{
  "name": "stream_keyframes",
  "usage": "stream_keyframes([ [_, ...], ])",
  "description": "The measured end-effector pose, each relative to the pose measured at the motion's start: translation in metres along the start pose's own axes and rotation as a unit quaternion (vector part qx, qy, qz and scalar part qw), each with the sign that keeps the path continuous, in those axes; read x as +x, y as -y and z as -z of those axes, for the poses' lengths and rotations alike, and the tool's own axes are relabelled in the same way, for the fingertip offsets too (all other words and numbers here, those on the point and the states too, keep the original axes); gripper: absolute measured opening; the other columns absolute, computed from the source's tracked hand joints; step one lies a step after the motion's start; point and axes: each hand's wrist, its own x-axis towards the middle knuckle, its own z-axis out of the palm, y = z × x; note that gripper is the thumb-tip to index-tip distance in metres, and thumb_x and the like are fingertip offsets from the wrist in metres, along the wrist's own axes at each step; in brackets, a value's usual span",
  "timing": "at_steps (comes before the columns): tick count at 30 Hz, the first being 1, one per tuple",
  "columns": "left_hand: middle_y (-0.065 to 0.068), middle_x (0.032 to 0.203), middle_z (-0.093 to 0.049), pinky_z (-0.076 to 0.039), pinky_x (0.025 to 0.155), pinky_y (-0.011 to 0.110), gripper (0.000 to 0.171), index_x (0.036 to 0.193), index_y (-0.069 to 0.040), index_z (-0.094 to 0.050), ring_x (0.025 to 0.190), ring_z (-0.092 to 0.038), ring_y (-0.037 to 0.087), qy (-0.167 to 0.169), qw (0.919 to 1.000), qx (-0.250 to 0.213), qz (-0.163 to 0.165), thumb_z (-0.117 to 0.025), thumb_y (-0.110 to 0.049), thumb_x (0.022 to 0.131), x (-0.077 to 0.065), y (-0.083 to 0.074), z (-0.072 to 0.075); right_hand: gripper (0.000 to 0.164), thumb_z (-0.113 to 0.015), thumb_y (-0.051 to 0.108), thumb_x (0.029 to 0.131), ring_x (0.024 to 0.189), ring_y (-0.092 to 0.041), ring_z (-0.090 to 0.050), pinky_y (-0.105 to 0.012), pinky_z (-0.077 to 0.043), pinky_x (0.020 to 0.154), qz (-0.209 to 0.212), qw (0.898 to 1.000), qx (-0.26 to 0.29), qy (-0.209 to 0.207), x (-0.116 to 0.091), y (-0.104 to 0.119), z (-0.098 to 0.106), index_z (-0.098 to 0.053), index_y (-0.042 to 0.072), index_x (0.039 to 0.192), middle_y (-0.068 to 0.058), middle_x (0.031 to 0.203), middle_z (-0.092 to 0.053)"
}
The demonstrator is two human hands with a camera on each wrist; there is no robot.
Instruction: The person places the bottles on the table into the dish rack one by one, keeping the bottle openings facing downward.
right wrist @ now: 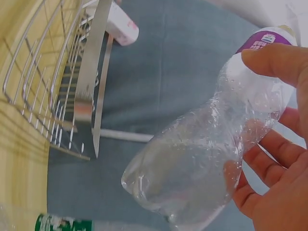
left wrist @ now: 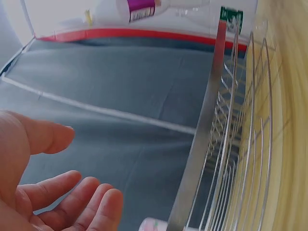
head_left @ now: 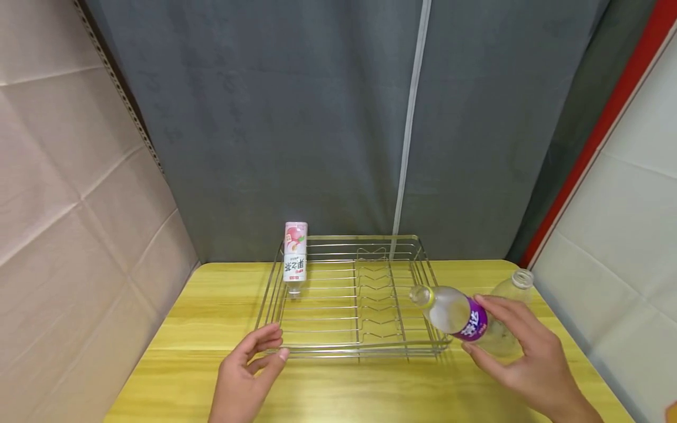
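My right hand grips a clear plastic bottle with a purple label. The bottle tilts, its neck pointing left over the right side of a wire dish rack. In the right wrist view, thumb and fingers go round the bottle's label end and middle. Loosely curved and holding nothing, my left hand is by the rack's front left corner; the left wrist view shows it apart from the metal rim. A bottle with a pink and white sleeve lies along the rack's left side, neck toward me.
Another clear bottle stands on the wooden table at the right, partly hidden behind my right hand. Its green label shows in the right wrist view. A dark curtain hangs behind the rack, with pale walls at both sides.
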Motion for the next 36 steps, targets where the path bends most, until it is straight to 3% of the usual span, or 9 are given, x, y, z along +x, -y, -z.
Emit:
stream_keyframes([
  [3, 0.0, 0.121, -0.074, -0.064, 0.091, 0.027, 0.042, 0.129, -0.021, -0.072, 0.11, -0.071, 0.013, 0.017, 0.9993, -0.013, -0.031, -0.085, -0.013, 0.09, -0.003, -0.004, -0.007, 0.075, -0.099, 0.035, 0.073, 0.128, 0.005, -0.054, -0.002, -0.042, 0.105, 0.039, 0.999, 0.009, 0.002, 0.003, 0.004, -0.007, -0.07, 0.009, 0.137, -0.007, 0.13, -0.069],
  [7, -0.002, 0.124, -0.073, -0.064, 0.093, 0.03, 0.046, 0.132, -0.023, -0.07, 0.111, -0.071, 0.012, 0.06, 0.9957, -0.029, -0.065, -0.084, -0.009, 0.09, -0.006, -0.008, -0.016, 0.07, -0.067, 0.064, 0.095, 0.126, -0.003, -0.057, -0.003, -0.041, 0.108, 0.11, 0.994, 0.026, -0.006, 0.009, 0.007, -0.018, -0.071, 0.005, 0.134, -0.009, 0.128, -0.07],
  [14, 0.003, 0.132, -0.069, -0.064, 0.095, 0.033, 0.05, 0.138, -0.019, -0.066, 0.117, -0.07, 0.019, 0.142, 0.9808, -0.062, -0.119, -0.082, -0.007, 0.092, -0.01, -0.015, -0.03, 0.064, -0.062, 0.06, 0.1, 0.121, -0.015, -0.06, -0.006, -0.036, 0.115, 0.17, 0.985, 0.016, 0.015, 0.014, 0.02, -0.034, -0.071, 0.008, 0.136, -0.007, 0.129, -0.07],
  [17, 0.005, 0.134, -0.068, -0.064, 0.096, 0.036, 0.051, 0.139, -0.019, -0.065, 0.119, -0.069, 0.019, 0.166, 0.9732, -0.07, -0.144, -0.081, -0.007, 0.092, -0.01, -0.018, -0.036, 0.061, -0.056, 0.061, 0.101, 0.119, -0.017, -0.061, -0.008, -0.031, 0.118, 0.173, 0.984, -0.007, 0.036, 0.013, 0.027, -0.038, -0.07, 0.015, 0.138, -0.002, 0.131, -0.07],
  [20, 0.006, 0.135, -0.068, -0.064, 0.096, 0.038, 0.052, 0.139, -0.019, -0.065, 0.12, -0.069, 0.015, 0.181, 0.9679, -0.079, -0.155, -0.082, -0.007, 0.092, -0.011, -0.02, -0.042, 0.061, -0.049, 0.064, 0.102, 0.119, -0.018, -0.061, -0.014, -0.035, 0.114, 0.173, 0.982, -0.039, 0.069, 0.012, 0.033, -0.041, -0.068, 0.022, 0.141, 0.002, 0.133, -0.069],
  [23, 0.007, 0.134, -0.068, -0.064, 0.096, 0.037, 0.054, 0.139, -0.018, -0.065, 0.12, -0.068, 0.014, 0.191, 0.9664, -0.086, -0.149, -0.084, -0.007, 0.09, -0.013, -0.021, -0.047, 0.06, -0.046, 0.065, 0.102, 0.12, -0.017, -0.062, -0.026, -0.043, 0.106, 0.177, 0.977, -0.062, 0.101, 0.011, 0.035, -0.044, -0.066, 0.027, 0.143, 0.005, 0.135, -0.068],
  [28, -0.002, 0.133, -0.069, -0.063, 0.098, 0.031, 0.057, 0.137, -0.027, -0.067, 0.123, -0.068, 0.018, 0.205, 0.9725, -0.062, -0.092, -0.089, -0.015, 0.086, -0.014, -0.025, -0.054, 0.058, -0.045, 0.066, 0.102, 0.121, -0.013, -0.063, -0.036, -0.052, 0.097, 0.198, 0.967, -0.09, 0.133, 0.012, 0.038, -0.048, -0.063, 0.032, 0.146, 0.009, 0.136, -0.066],
  [31, -0.006, 0.132, -0.07, -0.062, 0.096, 0.027, 0.056, 0.137, -0.031, -0.067, 0.124, -0.068, 0.023, 0.217, 0.9723, -0.039, -0.077, -0.089, -0.023, 0.086, -0.013, -0.025, -0.058, 0.056, -0.056, 0.062, 0.101, 0.121, -0.013, -0.063, -0.039, -0.055, 0.093, 0.219, 0.961, -0.092, 0.144, 0.012, 0.039, -0.051, -0.061, 0.032, 0.148, 0.009, 0.138, -0.066],
  [36, -0.002, 0.134, -0.072, -0.061, 0.088, 0.027, 0.055, 0.137, -0.034, -0.067, 0.123, -0.068, 0.025, 0.232, 0.9686, -0.017, -0.087, -0.089, -0.029, 0.086, -0.011, -0.023, -0.062, 0.058, -0.071, 0.054, 0.097, 0.12, -0.014, -0.064, -0.041, -0.057, 0.089, 0.251, 0.952, -0.097, 0.144, 0.011, 0.042, -0.057, -0.061, 0.031, 0.149, 0.008, 0.137, -0.067],
])
